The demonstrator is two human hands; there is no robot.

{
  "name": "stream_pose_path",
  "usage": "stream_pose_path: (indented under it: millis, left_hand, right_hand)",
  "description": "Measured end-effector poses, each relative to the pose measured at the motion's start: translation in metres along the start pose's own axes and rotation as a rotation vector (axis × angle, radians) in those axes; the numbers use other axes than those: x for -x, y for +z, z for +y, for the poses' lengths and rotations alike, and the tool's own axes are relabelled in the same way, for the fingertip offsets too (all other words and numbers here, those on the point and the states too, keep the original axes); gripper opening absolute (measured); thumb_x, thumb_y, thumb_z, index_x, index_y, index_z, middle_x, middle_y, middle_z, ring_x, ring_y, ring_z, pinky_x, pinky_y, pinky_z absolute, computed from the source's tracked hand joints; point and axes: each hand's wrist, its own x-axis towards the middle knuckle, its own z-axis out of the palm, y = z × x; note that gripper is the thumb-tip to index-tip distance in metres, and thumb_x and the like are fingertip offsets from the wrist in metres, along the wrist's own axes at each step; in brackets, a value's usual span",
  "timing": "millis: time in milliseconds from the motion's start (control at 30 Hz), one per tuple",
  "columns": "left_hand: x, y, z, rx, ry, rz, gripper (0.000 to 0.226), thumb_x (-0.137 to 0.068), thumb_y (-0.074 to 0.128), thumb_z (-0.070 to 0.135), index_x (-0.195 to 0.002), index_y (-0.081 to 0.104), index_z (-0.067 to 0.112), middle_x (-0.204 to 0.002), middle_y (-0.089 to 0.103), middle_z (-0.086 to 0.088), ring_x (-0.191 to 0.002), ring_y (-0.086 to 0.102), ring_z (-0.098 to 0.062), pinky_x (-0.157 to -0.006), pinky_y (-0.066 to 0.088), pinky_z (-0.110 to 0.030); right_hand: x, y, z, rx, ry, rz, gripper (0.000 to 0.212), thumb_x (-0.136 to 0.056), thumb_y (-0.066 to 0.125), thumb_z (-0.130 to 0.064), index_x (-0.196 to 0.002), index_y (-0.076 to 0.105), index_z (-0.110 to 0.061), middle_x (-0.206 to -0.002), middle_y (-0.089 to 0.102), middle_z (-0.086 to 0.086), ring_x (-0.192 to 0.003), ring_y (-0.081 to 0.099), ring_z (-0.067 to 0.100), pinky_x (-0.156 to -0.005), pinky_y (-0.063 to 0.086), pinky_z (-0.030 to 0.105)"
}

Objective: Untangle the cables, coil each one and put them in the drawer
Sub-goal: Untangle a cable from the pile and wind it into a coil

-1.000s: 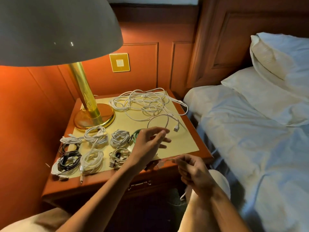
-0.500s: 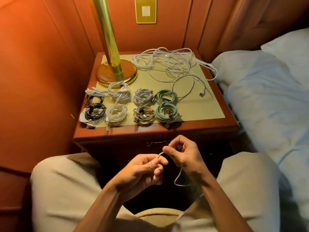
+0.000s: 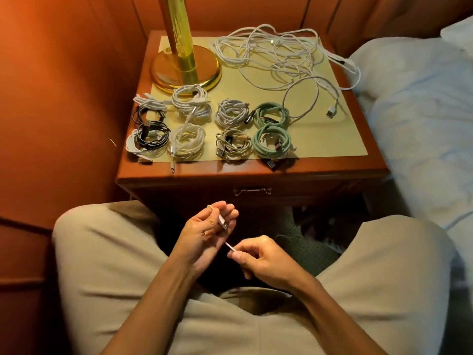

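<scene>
Right now your left hand [image 3: 204, 231], just below the middle of the frame, has its fingers loosely curled around a thin pale cable [image 3: 223, 222], with a metal plug lying across the fingertips and a small loop showing above the forefinger. Your right hand [image 3: 266, 262], just beside it to the lower right, pinches the cable's other end between thumb and forefinger. Judging by how it drapes, this cable is light, soft and springy, so it will likely want to uncurl; hold it by the cord just behind each plug, not by the plug tips, and wind it round your left fingers. Up on the nightstand [image 3: 256, 172], the coiled cables [image 3: 210, 129] sit in two rows at centre left, and the tangled white cables [image 3: 281, 55] sprawl at the upper centre-right, beside the brass lamp base [image 3: 185, 70]. That tangle looks slack rather than knotted. The drawer handle [image 3: 252, 191] sits on the nightstand's front, and the drawer looks closed.
</scene>
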Motion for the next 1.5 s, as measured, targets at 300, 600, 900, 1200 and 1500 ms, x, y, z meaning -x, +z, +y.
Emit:
stream_pose_path:
  millis: [300,600,900,1200,1500]
  left_hand:
    - [-0.003,-0.018,-0.014,-0.832,0.181,-0.013,0.017,-0.097,0.059,0.009,-0.098,0.074,0.004,-0.103,0.076,0.000,-0.105,0.069,-0.009,-0.094,0.049,-0.031]
    - [0.002,-0.008,-0.028,-0.650,-0.183,-0.342,0.032,-0.104,0.040,0.018,-0.098,0.065,-0.001,-0.085,0.067,-0.015,-0.088,0.067,-0.030,-0.086,0.054,-0.033]
    - [-0.002,-0.013,-0.035,-0.566,-0.232,-0.460,0.021,-0.099,0.048,0.023,-0.084,0.057,0.012,-0.068,0.044,-0.002,-0.060,0.042,-0.014,-0.079,0.049,-0.033]
    - [-0.006,-0.013,-0.034,-0.319,-0.090,-0.445,0.008,-0.093,0.050,0.006,-0.092,0.057,0.002,-0.081,0.060,-0.010,-0.076,0.063,-0.019,-0.088,0.056,-0.035]
    - [-0.011,-0.012,-0.012,0.047,-0.032,-0.111,0.058,-0.095,0.026,0.066,-0.086,0.043,0.012,-0.072,0.039,-0.003,-0.065,0.041,-0.018,-0.089,0.041,-0.039]
  right_hand:
    - [0.011,-0.054,-0.006,-0.396,0.048,-0.174,0.028,-0.087,0.068,-0.027,-0.102,0.075,-0.005,-0.060,0.058,0.009,-0.051,0.049,0.014,-0.045,0.038,0.020]
    - [-0.012,-0.045,0.007,-0.564,0.044,0.332,0.024,-0.099,0.052,-0.008,-0.083,0.069,-0.004,-0.055,0.050,0.002,-0.040,0.032,0.004,-0.041,0.023,0.016]
    - [-0.022,-0.033,0.018,-0.480,0.107,0.449,0.024,-0.101,0.051,-0.007,-0.087,0.071,-0.005,-0.059,0.054,0.002,-0.038,0.034,0.005,-0.039,0.025,0.016]
    - [-0.027,-0.025,0.020,-0.256,0.076,0.395,0.018,-0.099,0.057,-0.008,-0.093,0.073,-0.010,-0.065,0.064,0.005,-0.049,0.055,0.002,-0.047,0.042,0.015]
    - [-0.005,-0.016,-0.014,0.295,0.219,-0.243,0.016,-0.100,0.055,-0.024,-0.100,0.067,-0.013,-0.066,0.066,0.001,-0.049,0.060,0.007,-0.049,0.048,0.021]
